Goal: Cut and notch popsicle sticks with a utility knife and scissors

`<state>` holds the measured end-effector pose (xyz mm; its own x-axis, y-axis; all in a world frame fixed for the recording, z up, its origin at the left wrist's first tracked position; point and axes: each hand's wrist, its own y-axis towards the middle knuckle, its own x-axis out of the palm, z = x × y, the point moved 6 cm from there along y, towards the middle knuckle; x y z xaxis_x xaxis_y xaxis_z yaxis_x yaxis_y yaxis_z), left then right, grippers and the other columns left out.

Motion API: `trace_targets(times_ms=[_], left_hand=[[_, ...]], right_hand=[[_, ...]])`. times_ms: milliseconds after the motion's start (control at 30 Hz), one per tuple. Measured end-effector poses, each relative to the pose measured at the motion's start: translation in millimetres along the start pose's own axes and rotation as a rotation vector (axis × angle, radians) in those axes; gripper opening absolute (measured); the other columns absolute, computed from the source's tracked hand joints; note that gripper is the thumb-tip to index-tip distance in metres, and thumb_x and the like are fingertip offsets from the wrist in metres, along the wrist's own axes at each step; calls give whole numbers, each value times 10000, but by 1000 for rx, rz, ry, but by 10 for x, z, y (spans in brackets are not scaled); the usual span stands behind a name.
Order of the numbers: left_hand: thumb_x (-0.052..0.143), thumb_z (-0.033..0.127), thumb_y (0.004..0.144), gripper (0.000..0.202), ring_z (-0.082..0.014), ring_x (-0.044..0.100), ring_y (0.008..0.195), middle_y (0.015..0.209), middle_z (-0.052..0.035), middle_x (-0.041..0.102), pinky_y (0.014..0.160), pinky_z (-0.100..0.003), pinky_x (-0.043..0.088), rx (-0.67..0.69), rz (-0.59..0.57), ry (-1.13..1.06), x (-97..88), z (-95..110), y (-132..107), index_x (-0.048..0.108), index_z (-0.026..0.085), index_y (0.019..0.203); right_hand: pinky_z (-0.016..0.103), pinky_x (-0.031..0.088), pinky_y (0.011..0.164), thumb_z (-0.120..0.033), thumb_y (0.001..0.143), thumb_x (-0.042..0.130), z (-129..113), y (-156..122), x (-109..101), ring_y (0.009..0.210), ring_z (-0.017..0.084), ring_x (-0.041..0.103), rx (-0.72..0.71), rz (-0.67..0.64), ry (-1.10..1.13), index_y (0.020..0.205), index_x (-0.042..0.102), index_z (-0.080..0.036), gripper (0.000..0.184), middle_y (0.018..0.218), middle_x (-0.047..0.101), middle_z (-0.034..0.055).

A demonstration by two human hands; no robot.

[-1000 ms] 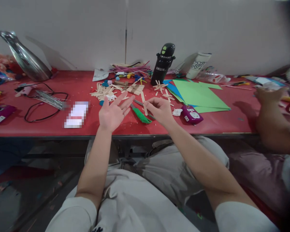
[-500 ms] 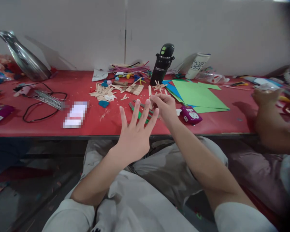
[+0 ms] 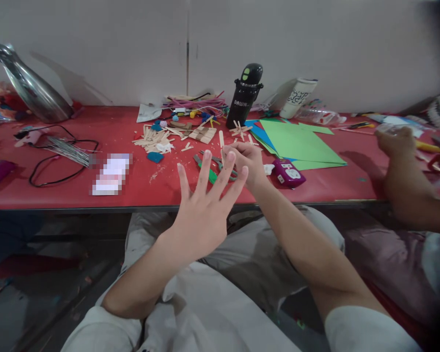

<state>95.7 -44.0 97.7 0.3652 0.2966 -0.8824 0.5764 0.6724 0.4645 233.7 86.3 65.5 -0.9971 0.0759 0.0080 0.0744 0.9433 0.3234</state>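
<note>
My left hand (image 3: 203,215) is raised over the table's near edge, back toward me, with its fingers spread; its thumb is hidden. Just beyond it on the right, my right hand (image 3: 247,161) pinches a wooden craft stick (image 3: 221,138), which stands upright above the fingertips. Green-handled pliers (image 3: 211,175) lie behind my left fingers, partly covered. Past the hands is a pile of craft sticks (image 3: 152,139), along with a flat panel of joined sticks (image 3: 203,134) and a small crossed-stick piece (image 3: 240,129).
On the red table (image 3: 168,188) stand a black bottle (image 3: 242,98), a white cup (image 3: 297,99) and a steel jug (image 3: 36,88). Green paper sheets (image 3: 302,144) lie right, by a purple box (image 3: 289,173). Another person's arm (image 3: 403,171) rests at far right.
My right hand and the craft stick have shifted slightly left, closer behind my left fingers. The left hand's fingers have spread a little wider. The view has turned slightly.
</note>
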Motion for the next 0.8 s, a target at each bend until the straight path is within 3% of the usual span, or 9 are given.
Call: trace_targets(times_ms=[67,133,200,300,400,500,700,800], left_hand=[[500,56,826,837,-449,-11,1575,1718,-72,191,1157,-835,1,-77,-6,-126,61,-140,72,292,239,1616],[529,131,868,745,-407,212,1566,1686,-92,304,1227,-707,222,-171,6,-333,194,-350,164,354,209,1588],[536,189,910,580,-328,511,1418,1544,-171,524,1181,-528,434,-279,76,-563,365,-605,249,497,122,1485],[632,222,880,384,-294,709,1130,1230,-161,741,1032,-471,567,-521,144,-895,691,-964,304,683,124,1248],[584,198,898,296,-254,747,1027,1126,-153,767,913,-405,623,-569,168,-992,864,-1087,337,699,119,1160],[553,224,917,281,-208,773,808,1009,-119,786,736,-350,651,-567,133,-1097,926,-1082,341,690,127,1143],[672,421,861,267,-160,680,573,774,-44,739,584,-287,569,-527,166,-1060,853,-1168,299,727,165,911],[669,389,848,218,-162,635,616,710,-23,696,610,-278,503,-532,256,-920,737,-1312,261,728,179,831]], right_hand=[[254,398,494,-455,767,749,21,-1,22,507,92,485,16,-36,-18,666,651,-201,291,576,581,-24],[251,402,489,-479,766,761,54,0,49,497,90,487,28,-64,-25,666,660,-196,316,572,594,-17],[254,432,500,-495,766,761,102,5,82,499,97,515,42,-85,-30,671,674,-195,327,576,622,-3],[270,495,528,-510,747,758,201,12,128,511,117,568,78,-103,-28,698,695,-196,324,595,661,15],[299,553,584,-511,719,765,273,7,151,554,138,621,101,-112,-32,743,702,-195,322,649,695,32],[321,580,647,-531,736,737,283,-27,171,624,157,661,85,-125,-62,797,699,-196,343,712,718,46],[294,518,606,-534,777,693,249,-57,235,616,145,607,4,-183,-293,817,743,-184,355,694,709,29],[313,511,657,-447,773,722,177,118,-33,662,170,616,-18,-138,-508,781,758,-191,259,702,714,31]])
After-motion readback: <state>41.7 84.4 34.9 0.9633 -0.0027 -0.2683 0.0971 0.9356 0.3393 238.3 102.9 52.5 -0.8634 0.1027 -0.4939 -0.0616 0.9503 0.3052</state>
